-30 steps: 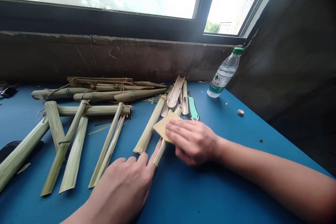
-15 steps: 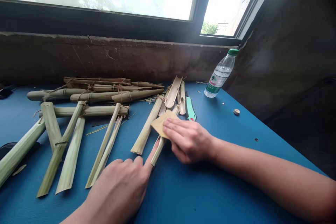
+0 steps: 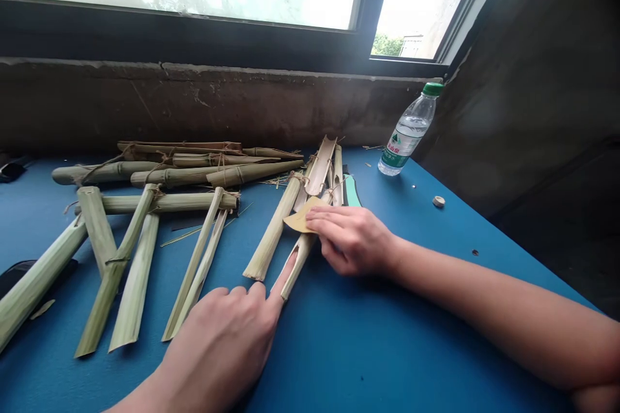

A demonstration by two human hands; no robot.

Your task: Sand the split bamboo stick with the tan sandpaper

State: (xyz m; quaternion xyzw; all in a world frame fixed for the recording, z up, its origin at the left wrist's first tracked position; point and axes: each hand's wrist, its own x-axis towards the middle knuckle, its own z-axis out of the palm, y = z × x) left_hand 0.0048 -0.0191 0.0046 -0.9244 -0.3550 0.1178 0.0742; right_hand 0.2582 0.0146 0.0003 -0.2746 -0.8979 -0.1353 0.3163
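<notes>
My right hand [image 3: 356,239] is closed on a tan piece of sandpaper [image 3: 296,219], pressing it against a split bamboo piece [image 3: 301,255]. That piece slants toward me on the table, its hollow side partly showing. Inside the hollow of its near end lies the index finger of my left hand [image 3: 225,335]; the other fingers are curled and the thumb is hidden. Bamboo pieces tied with twine [image 3: 320,171] lie just beyond the sandpaper. A green-handled tool [image 3: 351,190] is half covered by my right hand.
On the blue table [image 3: 411,329], a tied bamboo frame [image 3: 167,203] with slanting legs stands at left. A bundle of bamboo [image 3: 188,174] lies behind it. A water bottle [image 3: 407,135] and a small pale ring [image 3: 438,201] sit at right, below the window.
My right hand has slid the sandpaper slightly up and away along the bamboo, and the sheet now bends more. More of the bamboo's hollow shows. My left hand stays in nearly the same place.
</notes>
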